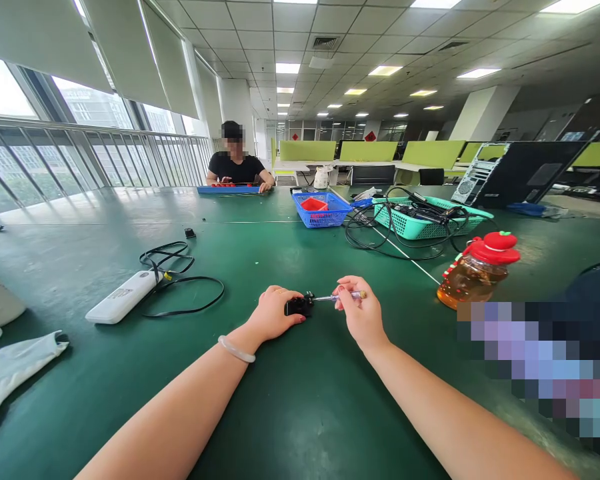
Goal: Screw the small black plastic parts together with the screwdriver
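My left hand (275, 313) grips a small black device (298, 306) between thumb and fingers, low over the green table (310, 387). What kind of device it is, I cannot make out. A screwdriver (333, 297) with a clear purplish handle lies level in my right hand (363, 313), pinched between thumb and fingers. Its thin metal shaft points left, and the tip meets the right end of the black device. Whether the tip sits in a screw is too small to tell.
Left lies a white power bank (125, 297) with a looped black cable (205, 279). Ahead are a blue basket (325, 219) and a green basket (410, 230) with cables. A red-lidded bottle (473, 283) stands right. Another person (237, 167) sits across, hands at a blue tray (225, 191).
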### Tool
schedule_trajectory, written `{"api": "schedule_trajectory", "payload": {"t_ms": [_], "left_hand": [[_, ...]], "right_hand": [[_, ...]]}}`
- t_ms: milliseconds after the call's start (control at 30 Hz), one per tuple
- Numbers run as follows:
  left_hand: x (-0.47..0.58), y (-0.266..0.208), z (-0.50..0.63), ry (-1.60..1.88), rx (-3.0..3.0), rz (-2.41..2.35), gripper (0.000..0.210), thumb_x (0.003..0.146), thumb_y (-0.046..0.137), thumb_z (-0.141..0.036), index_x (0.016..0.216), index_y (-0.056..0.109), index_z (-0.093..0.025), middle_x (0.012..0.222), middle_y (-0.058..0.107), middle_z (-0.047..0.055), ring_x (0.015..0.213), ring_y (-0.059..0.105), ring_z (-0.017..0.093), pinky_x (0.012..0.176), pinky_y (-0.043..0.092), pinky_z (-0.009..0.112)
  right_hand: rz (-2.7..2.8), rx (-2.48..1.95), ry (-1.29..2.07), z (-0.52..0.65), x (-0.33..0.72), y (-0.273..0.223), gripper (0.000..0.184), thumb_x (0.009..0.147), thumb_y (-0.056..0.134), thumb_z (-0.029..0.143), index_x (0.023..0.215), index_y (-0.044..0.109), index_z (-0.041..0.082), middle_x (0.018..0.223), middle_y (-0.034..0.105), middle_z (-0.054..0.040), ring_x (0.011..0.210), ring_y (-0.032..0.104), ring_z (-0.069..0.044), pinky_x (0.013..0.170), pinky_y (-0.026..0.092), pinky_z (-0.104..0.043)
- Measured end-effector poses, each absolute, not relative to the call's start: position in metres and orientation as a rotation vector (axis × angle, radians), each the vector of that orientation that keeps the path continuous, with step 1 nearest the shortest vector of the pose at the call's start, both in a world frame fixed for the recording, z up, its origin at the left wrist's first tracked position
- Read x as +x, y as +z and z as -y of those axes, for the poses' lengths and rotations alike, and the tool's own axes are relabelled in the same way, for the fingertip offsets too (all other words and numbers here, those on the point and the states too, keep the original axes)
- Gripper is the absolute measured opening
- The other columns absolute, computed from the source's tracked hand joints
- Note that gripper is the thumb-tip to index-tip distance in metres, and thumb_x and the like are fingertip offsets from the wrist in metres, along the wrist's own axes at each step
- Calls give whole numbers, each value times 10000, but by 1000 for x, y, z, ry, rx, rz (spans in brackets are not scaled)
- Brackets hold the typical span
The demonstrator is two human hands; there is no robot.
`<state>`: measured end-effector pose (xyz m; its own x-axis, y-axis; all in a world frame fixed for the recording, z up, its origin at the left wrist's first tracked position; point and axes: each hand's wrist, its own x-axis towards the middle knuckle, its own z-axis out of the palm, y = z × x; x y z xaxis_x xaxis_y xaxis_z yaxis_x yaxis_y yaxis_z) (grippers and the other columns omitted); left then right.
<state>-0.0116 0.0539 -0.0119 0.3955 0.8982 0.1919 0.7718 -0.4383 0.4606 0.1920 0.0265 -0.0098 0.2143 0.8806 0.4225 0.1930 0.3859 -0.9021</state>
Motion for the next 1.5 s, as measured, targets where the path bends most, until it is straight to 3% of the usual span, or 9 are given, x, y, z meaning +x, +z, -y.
{"api": "schedule_trajectory", "payload": {"t_ms": [433,933,1500], "left_hand": [[-12,-10,-53,599,2408,-1410,422,746,752,-368,1147,666,-269,1115,710,35,1116,555,265,1017,433,413],[-12,-10,-54,566,2411,-1422,453,736,752,-391,1159,660,-257,1066,711,50,1032,602,263,932,483,387],[-14,-10,-53,576,2452,-1344,444,733,762,-411,1130,653,-248,1065,715,38,1005,603,250,898,466,362]], "right_hand": [[1478,-1066,764,-23,184,-11,226,848,547,410,945,561,207,791,643,-26,596,608,-133,600,545,-284],[1582,-992,591,-6,182,1,93,864,497,280,912,546,217,721,621,-6,618,586,-136,550,459,-243],[1875,-835,598,2,176,4,93,862,503,204,938,555,220,786,626,-3,713,606,-137,708,507,-264]]}}
